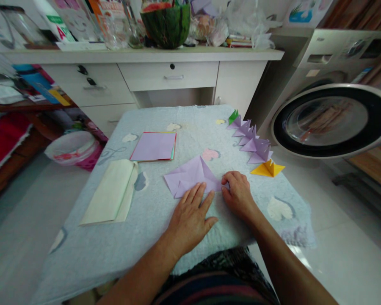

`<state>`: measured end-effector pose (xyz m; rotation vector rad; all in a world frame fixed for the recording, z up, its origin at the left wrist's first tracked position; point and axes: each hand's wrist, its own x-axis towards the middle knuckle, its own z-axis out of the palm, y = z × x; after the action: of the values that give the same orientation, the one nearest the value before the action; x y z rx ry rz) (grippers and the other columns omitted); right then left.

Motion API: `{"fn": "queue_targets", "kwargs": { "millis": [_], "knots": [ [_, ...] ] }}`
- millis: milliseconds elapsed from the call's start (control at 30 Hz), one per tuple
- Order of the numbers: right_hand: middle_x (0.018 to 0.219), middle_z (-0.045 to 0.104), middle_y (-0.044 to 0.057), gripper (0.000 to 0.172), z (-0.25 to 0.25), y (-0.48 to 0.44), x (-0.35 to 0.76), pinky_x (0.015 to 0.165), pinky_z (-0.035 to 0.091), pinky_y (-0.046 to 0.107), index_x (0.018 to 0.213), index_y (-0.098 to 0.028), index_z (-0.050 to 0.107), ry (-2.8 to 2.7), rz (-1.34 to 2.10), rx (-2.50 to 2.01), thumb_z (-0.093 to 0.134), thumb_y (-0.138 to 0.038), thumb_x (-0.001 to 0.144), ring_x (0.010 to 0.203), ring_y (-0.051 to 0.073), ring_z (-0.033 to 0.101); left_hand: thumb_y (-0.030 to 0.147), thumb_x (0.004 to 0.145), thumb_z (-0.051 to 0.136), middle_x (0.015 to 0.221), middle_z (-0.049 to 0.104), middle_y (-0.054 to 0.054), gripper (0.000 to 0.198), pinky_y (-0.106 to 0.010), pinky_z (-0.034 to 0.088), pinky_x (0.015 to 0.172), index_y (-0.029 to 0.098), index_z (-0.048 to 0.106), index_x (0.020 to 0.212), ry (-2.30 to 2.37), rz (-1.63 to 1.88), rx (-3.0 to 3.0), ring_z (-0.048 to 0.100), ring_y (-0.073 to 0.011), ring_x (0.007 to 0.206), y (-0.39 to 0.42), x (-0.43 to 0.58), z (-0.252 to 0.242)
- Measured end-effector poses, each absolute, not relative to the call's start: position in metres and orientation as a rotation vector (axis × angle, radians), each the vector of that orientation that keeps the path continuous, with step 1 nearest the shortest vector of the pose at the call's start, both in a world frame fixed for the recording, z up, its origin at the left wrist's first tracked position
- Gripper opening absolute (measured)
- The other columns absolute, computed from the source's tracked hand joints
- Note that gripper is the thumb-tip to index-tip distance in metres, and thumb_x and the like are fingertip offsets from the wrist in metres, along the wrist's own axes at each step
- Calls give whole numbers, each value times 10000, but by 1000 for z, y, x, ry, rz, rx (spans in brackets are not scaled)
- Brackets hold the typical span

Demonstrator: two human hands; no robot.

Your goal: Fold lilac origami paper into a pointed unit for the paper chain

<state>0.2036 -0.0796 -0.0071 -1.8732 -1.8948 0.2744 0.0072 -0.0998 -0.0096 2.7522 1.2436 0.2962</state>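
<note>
Lilac paper sheet (193, 176), part-folded, lies mid-table (146, 241) on the cloth. Left hand (190, 216) is flat and spread on its near edge, grasping nothing; likely pinning it so it can't slide. Right hand (239, 195) is curled at the right corner, fingertips on the fold; can't tell if it pinches or only presses. Coloured sheet stack (154, 146) and cream folded paper (112, 192) sit to the left, and a row of folded purple pieces (252, 140) with a yellow piece (267, 169) to the right. All lie apart from the hands.
</note>
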Motion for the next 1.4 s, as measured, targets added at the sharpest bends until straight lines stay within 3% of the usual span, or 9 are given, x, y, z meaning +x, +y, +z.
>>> {"fn": "queue_targets", "kwargs": {
  "millis": [233, 500, 733, 933, 1200, 1400],
  "knots": [
    [999, 574, 105, 357, -11, -80, 213, 912, 382, 415, 942, -178, 528, -1850, 345, -1693, 414, -10, 649, 1007, 256, 483, 558, 907, 489, 1563, 312, -133, 654, -485, 306, 1148, 235, 360, 1461, 1249, 314, 2759, 288, -295, 1441, -101, 7, -9],
    [983, 593, 77, 245, 4, -87, 208, 905, 402, 416, 926, -197, 576, -1945, 394, -1405, 450, -43, 782, 982, 236, 514, 547, 895, 520, 1559, 320, -135, 645, -495, 301, 1152, 234, 385, 1443, 1251, 339, 2743, 282, -300, 1444, -100, 8, -11],
    [1074, 659, 94, 445, -5, -89, 199, 915, 449, 412, 1160, -174, 562, -2138, 428, -1214, 429, -14, 767, 1017, 228, 566, 551, 892, 517, 1552, 329, -151, 692, -477, 293, 1156, 185, 357, 1457, 1252, 336, 2757, 295, -300, 1438, -100, 9, -12],
    [1091, 676, 95, 535, -9, -90, 198, 908, 446, 417, 1207, -165, 566, -2229, 314, -1275, 439, 6, 716, 1019, 235, 573, 575, 905, 471, 1565, 315, -132, 709, -435, 279, 1161, 173, 329, 1472, 1231, 284, 2770, 282, -275, 1447, -98, 4, -10],
    [1091, 660, 108, 450, -5, -93, 195, 883, 415, 407, 1192, -142, 591, -2329, 272, -1370, 490, -26, 770, 1010, 250, 559, 637, 899, 425, 1597, 244, -80, 770, -402, 190, 1187, 196, 249, 1506, 1088, 134, 2828, 231, -227, 1469, -88, -22, -8],
    [1044, 629, 100, 298, 4, -95, 189, 859, 378, 415, 1189, -180, 611, -2489, 156, -1389, 533, -231, 906, 966, 258, 532, 589, 914, 444, 1576, 304, -62, 696, -430, 212, 1175, 216, 309, 1486, 1163, 81, 2833, 248, -230, 1462, -90, -51, 2]
  ]
}}
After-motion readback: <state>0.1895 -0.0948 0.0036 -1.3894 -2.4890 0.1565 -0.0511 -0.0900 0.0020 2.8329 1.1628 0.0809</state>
